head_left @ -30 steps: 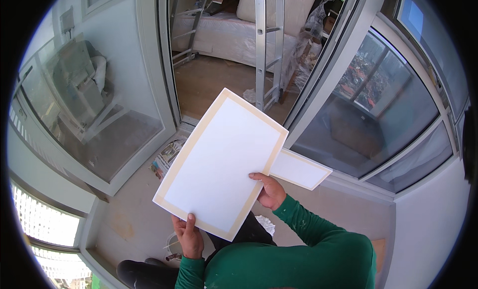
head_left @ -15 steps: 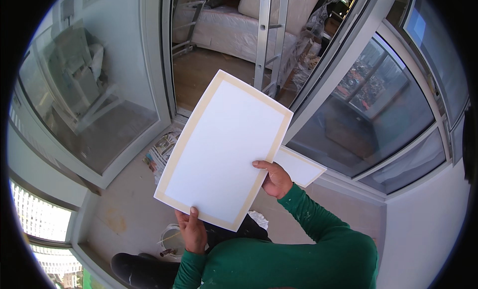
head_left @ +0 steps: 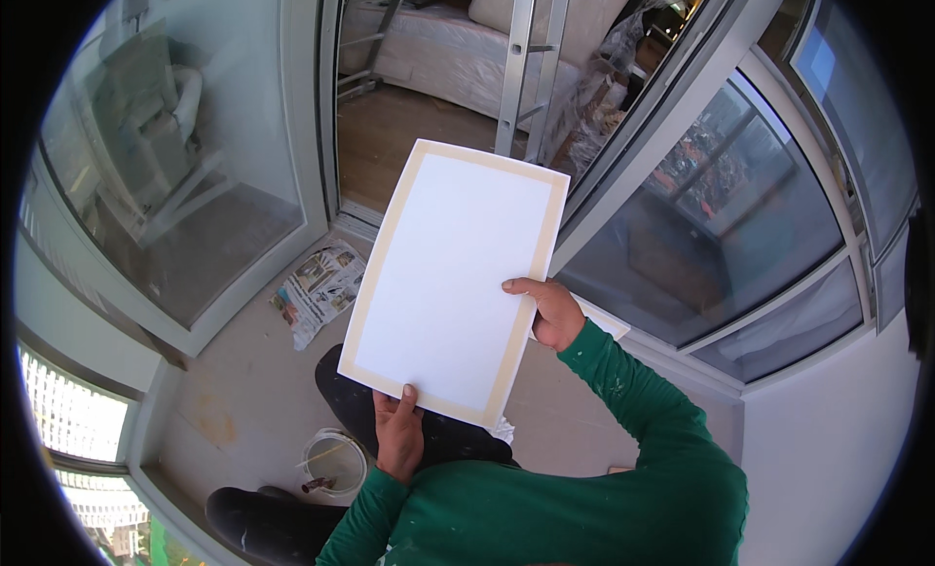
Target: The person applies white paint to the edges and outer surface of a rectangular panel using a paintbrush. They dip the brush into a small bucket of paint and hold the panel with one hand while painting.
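A white rectangular panel [head_left: 448,264] with a pale tan border along its edges is held up in front of me, tilted. My left hand [head_left: 398,437] grips its lower edge, thumb on the face and fingers behind. At the right edge, my right hand [head_left: 550,311] pinches the panel the same way, thumb on top. Behind my right hand, part of a second white panel [head_left: 604,319] with a similar border shows near the window frame; the rest is hidden. My knees are under the held panel.
A clear bucket [head_left: 360,457] holding a brush [head_left: 317,485] stands left of my left hand. Newspaper [head_left: 317,291] lies on the floor by the doorway. Beyond are a metal ladder [head_left: 516,74] and a plastic-wrapped mattress [head_left: 438,64]. A glass door [head_left: 214,210] and a window [head_left: 721,245] flank me.
The panel has turned a little counterclockwise, and its lower edge has moved right with both hands still gripping it. More of the newspaper, bucket and my left knee now shows.
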`<action>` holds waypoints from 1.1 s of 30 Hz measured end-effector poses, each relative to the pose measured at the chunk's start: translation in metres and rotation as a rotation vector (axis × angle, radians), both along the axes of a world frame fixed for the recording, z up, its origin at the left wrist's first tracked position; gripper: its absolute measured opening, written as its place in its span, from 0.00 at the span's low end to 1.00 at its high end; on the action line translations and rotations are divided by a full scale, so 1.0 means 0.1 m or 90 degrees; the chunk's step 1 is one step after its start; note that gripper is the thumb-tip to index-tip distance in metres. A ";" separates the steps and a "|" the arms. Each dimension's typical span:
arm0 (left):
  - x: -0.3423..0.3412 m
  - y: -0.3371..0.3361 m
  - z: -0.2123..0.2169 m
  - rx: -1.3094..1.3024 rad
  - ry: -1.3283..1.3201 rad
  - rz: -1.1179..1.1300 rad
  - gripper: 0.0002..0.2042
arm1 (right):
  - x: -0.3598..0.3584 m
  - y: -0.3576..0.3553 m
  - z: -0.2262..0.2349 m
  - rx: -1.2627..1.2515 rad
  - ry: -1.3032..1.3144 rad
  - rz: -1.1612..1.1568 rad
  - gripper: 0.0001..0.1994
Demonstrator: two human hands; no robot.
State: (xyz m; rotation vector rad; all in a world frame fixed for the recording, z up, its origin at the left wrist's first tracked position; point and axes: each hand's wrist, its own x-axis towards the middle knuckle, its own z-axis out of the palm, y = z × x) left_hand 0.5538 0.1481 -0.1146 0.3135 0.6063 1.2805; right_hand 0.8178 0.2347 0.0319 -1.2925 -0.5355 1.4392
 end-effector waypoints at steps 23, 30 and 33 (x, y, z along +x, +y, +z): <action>-2.24 -0.43 0.48 0.057 0.232 0.008 0.31 | 2.17 -0.47 -1.78 -0.281 -1.149 0.615 0.35; -3.09 -0.91 0.59 0.032 0.374 0.205 0.33 | 2.88 -0.78 -2.28 -0.262 -1.173 0.666 0.31; -3.31 -1.02 0.67 -0.001 0.359 0.307 0.33 | 3.17 -0.80 -2.40 -0.241 -1.159 0.657 0.27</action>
